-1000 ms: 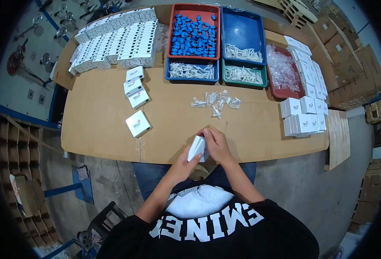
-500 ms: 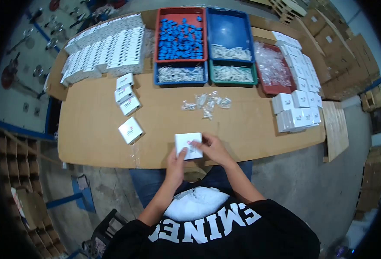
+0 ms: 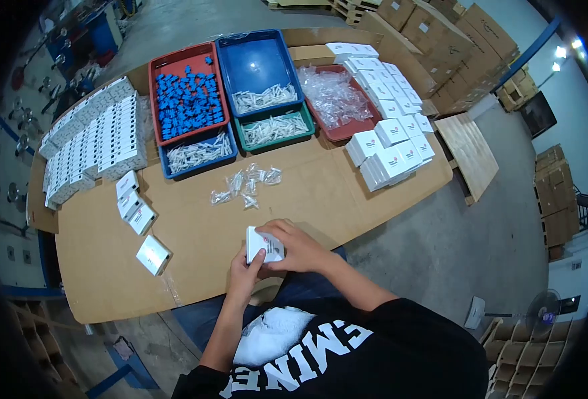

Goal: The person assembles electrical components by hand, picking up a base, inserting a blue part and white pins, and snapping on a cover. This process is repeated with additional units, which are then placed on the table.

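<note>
A small white printed box (image 3: 264, 245) is held between both hands above the table's near edge, tilted. My left hand (image 3: 244, 274) grips its lower left side, thumb on the printed face. My right hand (image 3: 292, 246) wraps round its right side and top edge. Ahead of the hands lie several small clear bags (image 3: 248, 183) with white parts inside. To the left, a white box (image 3: 153, 255) lies alone on the cardboard, with a short row of similar boxes (image 3: 134, 206) just behind it.
Across the back stand a red tray (image 3: 167, 58) of blue plastic pieces, a blue tray (image 3: 250, 56), a green tray (image 3: 277, 141) and a lower blue tray (image 3: 200, 171) with white parts. A red tray (image 3: 339, 133) holds clear bags. White boxes are stacked left (image 3: 97, 136) and right (image 3: 390, 156).
The view has swung to the right and tilted. The box has turned in my hands, and my right hand now closes further round it.
</note>
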Motion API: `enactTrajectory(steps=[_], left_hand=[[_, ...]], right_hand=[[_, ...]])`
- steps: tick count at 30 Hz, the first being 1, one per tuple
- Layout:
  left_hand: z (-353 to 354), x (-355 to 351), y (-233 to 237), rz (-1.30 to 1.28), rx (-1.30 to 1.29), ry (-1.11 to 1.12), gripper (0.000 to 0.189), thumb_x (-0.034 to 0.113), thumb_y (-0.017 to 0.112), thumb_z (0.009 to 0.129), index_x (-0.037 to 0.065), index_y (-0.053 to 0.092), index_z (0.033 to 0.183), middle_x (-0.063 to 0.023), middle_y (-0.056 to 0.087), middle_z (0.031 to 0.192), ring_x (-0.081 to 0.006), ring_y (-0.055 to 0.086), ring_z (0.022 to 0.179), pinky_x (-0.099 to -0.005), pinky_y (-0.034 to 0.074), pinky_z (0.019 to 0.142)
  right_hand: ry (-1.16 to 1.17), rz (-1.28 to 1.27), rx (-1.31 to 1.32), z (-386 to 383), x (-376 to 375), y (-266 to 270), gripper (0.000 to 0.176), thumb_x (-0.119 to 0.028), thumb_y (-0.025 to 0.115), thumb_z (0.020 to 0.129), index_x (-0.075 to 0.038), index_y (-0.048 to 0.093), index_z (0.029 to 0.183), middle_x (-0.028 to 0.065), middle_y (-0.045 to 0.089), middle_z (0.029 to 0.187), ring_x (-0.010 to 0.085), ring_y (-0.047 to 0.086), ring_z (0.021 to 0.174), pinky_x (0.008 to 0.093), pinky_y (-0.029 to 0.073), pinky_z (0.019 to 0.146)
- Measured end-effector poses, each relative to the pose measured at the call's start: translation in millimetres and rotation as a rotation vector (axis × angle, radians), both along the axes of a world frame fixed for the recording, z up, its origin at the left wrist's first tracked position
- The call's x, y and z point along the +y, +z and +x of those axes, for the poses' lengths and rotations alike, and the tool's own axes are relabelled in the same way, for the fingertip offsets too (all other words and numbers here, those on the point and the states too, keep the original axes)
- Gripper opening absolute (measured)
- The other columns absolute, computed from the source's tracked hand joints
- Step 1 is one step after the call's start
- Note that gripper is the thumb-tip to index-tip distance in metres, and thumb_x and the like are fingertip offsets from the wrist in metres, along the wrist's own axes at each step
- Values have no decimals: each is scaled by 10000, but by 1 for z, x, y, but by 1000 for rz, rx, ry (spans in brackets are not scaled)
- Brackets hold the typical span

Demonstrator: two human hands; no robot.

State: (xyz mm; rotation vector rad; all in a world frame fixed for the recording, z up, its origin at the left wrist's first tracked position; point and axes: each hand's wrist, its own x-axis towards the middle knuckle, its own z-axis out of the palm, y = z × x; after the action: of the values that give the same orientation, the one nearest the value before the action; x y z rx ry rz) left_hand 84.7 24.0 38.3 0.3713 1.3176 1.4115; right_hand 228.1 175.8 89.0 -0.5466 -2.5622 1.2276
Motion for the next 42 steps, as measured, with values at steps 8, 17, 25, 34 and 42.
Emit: enactTrajectory(steps=[8,17,25,34,42], left_hand=[[-25,-39,18,108,249,199,393,205,578,1116,29,570,1467,-107,712,1241,-156,677,1006,-298,544,910],[-133,-137,-14,-231,944,715,221,83,614,1040,25,665,1247,-68,687,1189,-204,606,1108,-360,464,1015],[-191,-148,-5,-364,1474,600,987,212,915,748,-17,407,1563,-249,483,1534,-412,452,1430,-507,344,1234],[-172,-111,-12,-98,1205,363,884,146,879,715,46,502,1508,-220,491,1398,-428,498,1349,-511,428,1160],[-45,-59,18,12,1113,-21,952,127,910,702,60,467,1542,-215,398,1432,-439,496,1346,-480,461,1151]], right_hand=[[-761,660,20,52,198,25,749,-490,903,740,-38,646,1279,221,661,1149,417,631,1084,537,507,934],[-927,893,-563,89,268,29,714,-538,867,767,-54,672,1254,191,648,1251,383,623,1181,556,477,976],[-908,972,-569,92,261,27,565,-511,816,860,-33,727,1148,177,672,1209,380,621,1176,526,488,989],[-580,329,111,-7,103,20,214,-150,693,970,-27,713,1144,129,733,1008,271,707,934,392,561,785],[-49,-181,-20,-90,-56,-34,615,-231,816,904,-27,573,1431,191,643,1315,279,686,1123,390,564,962]])
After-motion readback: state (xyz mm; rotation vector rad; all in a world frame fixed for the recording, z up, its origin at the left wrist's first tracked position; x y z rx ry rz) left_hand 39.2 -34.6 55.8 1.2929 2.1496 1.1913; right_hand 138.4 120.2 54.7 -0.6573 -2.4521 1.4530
